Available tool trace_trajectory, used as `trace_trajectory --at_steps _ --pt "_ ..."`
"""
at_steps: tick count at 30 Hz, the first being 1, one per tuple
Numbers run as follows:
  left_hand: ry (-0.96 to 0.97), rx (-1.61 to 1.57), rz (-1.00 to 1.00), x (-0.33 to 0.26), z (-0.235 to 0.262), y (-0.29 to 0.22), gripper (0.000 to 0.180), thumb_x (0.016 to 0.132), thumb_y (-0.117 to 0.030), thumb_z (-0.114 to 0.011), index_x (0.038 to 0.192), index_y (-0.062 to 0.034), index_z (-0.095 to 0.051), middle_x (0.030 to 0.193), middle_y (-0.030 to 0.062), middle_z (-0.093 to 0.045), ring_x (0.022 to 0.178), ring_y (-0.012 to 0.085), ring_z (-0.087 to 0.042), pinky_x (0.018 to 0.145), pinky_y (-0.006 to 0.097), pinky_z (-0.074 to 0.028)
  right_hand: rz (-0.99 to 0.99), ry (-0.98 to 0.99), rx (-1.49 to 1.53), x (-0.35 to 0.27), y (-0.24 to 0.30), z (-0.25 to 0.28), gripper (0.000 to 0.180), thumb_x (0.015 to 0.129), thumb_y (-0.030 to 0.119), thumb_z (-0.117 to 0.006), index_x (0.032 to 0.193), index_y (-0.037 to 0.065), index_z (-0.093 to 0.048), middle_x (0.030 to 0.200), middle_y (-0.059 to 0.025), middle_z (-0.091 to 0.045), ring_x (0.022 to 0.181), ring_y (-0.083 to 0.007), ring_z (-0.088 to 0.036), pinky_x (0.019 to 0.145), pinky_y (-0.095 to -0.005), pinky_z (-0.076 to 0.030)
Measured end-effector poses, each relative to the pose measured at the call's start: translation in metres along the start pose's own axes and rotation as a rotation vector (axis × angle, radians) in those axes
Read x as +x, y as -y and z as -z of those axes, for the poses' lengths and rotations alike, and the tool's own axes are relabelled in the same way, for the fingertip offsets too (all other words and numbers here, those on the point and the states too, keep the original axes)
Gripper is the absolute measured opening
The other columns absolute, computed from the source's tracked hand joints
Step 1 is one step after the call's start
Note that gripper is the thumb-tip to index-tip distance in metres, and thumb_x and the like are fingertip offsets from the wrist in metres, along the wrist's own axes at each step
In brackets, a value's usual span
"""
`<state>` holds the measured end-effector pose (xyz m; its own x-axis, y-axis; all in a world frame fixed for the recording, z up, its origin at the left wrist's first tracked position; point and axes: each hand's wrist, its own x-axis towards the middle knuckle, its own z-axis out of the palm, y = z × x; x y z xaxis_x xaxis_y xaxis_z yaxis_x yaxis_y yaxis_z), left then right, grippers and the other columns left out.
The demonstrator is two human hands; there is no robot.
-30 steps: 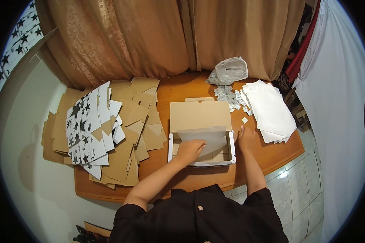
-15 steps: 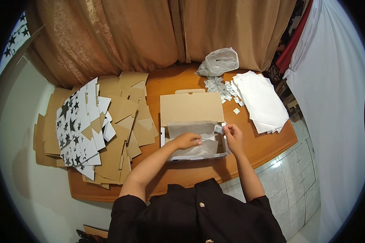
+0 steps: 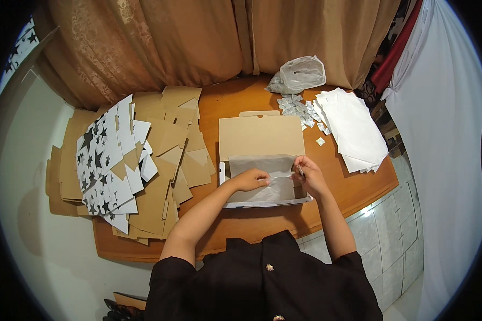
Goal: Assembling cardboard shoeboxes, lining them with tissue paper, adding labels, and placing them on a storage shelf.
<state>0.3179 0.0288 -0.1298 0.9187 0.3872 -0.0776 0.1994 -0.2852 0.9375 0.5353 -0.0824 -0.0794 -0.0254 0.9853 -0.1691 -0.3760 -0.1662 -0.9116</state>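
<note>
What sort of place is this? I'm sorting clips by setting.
Likely a home packing table: flat box blanks stacked on a wooden table, an open box under both hands, curtains, tiled floor.

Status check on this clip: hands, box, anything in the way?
Left hand presses the tissue sheet inside the open box. Right hand pinches a small pale piece at the box's right edge. Nothing lies across the box.

**Packaging on the table**

An open box [image 3: 262, 160] sits mid-table, its brown lid flap raised at the back, white walls, lined with grey paper. Left of it lies a heap of flat box blanks [image 3: 139, 160], brown card, some white with black stars. A clear plastic bag [image 3: 301, 75] lies at the back beside small white labels [image 3: 297, 108].
</note>
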Motion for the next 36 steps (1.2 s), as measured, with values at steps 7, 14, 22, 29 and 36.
trace_trajectory --at_steps 7,14,22,29,36 --pt "0.049 0.156 0.067 -0.007 0.003 -0.034 0.028 0.090 -0.030 -0.055 0.093 -0.0033 -0.062 0.077 0.0075 -0.060 0.073 0.0147 -0.052 0.069 0.030 -0.043 0.014 0.120 -1.097 0.000 0.021 -0.043 0.020 0.087 0.009 -0.040 0.106 0.004 -0.040 0.072 -0.0230 -0.058 0.066 -0.0386 -0.058 0.063 -0.0453 -0.043" --pt "-0.041 0.164 -0.004 -0.010 0.002 -0.030 0.026 0.086 -0.029 -0.058 0.090 -0.0031 -0.062 0.073 0.0113 -0.061 0.067 0.0186 -0.055 0.065 0.032 -0.043 0.109 0.217 -1.397 -0.001 0.011 -0.046 0.022 0.087 0.018 -0.050 0.104 0.004 -0.047 0.076 -0.0233 -0.061 0.075 -0.0402 -0.060 0.069 -0.0490 -0.045" --pt "0.275 0.551 0.177 -0.036 0.038 -0.014 0.023 0.076 -0.024 -0.067 0.080 -0.0023 -0.063 0.068 0.0113 -0.061 0.065 0.0254 -0.058 0.061 0.037 -0.043 -0.078 0.396 -1.647 0.006 0.015 -0.019 0.022 0.079 0.025 -0.061 0.077 0.004 -0.066 0.073 -0.0169 -0.064 0.074 -0.0326 -0.063 0.070 -0.0432 -0.047" --pt "-0.087 1.151 0.121 -0.030 0.025 -0.044 0.024 0.070 -0.023 -0.072 0.087 -0.0091 -0.062 0.080 0.0101 -0.062 0.077 0.0241 -0.059 0.067 0.038 -0.042 0.125 0.158 -1.870 0.029 -0.020 -0.024 0.022 0.076 0.028 -0.065 0.073 0.007 -0.066 0.069 -0.0139 -0.064 0.069 -0.0295 -0.064 0.077 -0.0376 -0.041" --pt "-0.776 1.097 -0.191 -0.016 0.034 -0.057 0.042 0.069 -0.025 -0.072 0.104 -0.0125 -0.054 0.103 0.0068 -0.052 0.100 0.0220 -0.050 0.083 0.038 -0.033 0.194 0.134 -1.970 0.025 -0.032 -0.028 0.018 0.072 0.025 -0.070 0.075 0.008 -0.064 0.067 -0.0122 -0.064 0.064 -0.0262 -0.063 0.072 -0.0387 -0.039"
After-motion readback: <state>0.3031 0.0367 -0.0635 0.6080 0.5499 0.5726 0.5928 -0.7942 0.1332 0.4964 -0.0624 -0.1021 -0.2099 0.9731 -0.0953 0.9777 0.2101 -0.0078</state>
